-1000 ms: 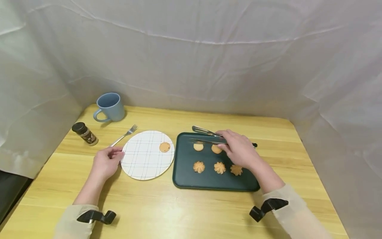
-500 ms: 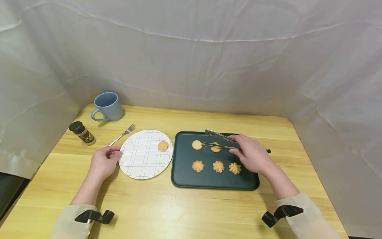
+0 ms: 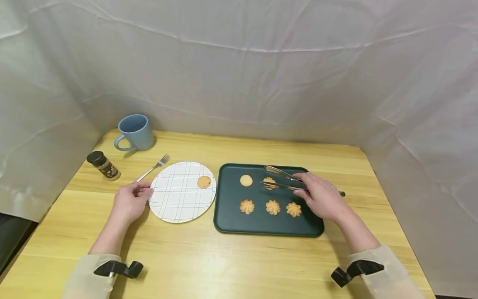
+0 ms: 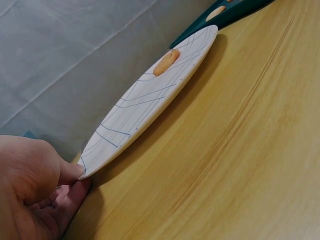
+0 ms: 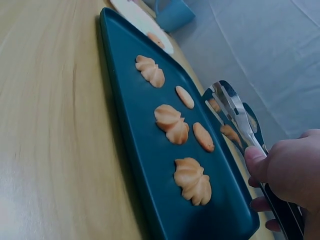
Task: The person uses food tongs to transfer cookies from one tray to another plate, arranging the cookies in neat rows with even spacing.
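Note:
My left hand [image 3: 130, 202] pinches the left rim of a round white plate [image 3: 179, 203] with blue lines, thumb on top and fingers beneath, clearer in the left wrist view [image 4: 37, 175]. One round cookie [image 3: 204, 182] lies on the plate's right side. My right hand [image 3: 323, 197] grips metal tongs [image 3: 281, 172] with black handle ends. Their arms stand apart above a dark green tray [image 3: 239, 224], around a speckled round cookie [image 3: 269, 180]; contact cannot be told. A paler round cookie [image 3: 246, 180] and three flower-shaped cookies [image 3: 273, 207] also lie on the tray.
Left of the plate lies a fork [image 3: 151, 169], its handle end running behind the left hand. Farther left are a black-capped spice jar [image 3: 106, 168] and a blue mug [image 3: 140, 135]. A pale cloth [image 3: 239, 83] hangs behind the wooden table [image 3: 209, 261].
My right hand has drawn the tongs to the right, from over both round cookies to around the speckled one. The left hand and plate have stayed in place; the head view has shifted slightly.

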{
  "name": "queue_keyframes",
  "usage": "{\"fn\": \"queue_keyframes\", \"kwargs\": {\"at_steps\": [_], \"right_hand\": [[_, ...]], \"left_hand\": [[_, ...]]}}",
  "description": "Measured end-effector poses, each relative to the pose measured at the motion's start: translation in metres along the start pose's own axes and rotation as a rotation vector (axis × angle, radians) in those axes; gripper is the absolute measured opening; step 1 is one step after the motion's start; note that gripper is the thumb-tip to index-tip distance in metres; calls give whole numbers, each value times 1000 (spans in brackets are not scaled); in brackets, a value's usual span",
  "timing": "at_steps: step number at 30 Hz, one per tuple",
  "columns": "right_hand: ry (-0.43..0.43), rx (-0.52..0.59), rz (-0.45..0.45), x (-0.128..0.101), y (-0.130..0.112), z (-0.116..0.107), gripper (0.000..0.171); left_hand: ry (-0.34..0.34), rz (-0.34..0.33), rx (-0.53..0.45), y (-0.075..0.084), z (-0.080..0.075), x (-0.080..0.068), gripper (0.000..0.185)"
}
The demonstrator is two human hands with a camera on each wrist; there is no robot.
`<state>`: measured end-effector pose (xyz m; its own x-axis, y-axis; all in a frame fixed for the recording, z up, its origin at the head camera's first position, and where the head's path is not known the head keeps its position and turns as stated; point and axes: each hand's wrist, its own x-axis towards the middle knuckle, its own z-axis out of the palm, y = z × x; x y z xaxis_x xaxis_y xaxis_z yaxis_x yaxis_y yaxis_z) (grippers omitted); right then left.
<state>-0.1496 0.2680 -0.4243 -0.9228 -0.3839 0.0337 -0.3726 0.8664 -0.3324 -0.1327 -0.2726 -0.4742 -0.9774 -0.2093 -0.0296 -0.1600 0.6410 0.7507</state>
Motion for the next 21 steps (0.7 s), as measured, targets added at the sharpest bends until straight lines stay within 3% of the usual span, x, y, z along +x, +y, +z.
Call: {"fn": "queue_keyframes", "kwargs": {"at_steps": [21], "right_hand": [[2,-24,15,-3,19,15,48]], "left_hand": [[-10,-28,-4,3,-1,-1,34]]}}
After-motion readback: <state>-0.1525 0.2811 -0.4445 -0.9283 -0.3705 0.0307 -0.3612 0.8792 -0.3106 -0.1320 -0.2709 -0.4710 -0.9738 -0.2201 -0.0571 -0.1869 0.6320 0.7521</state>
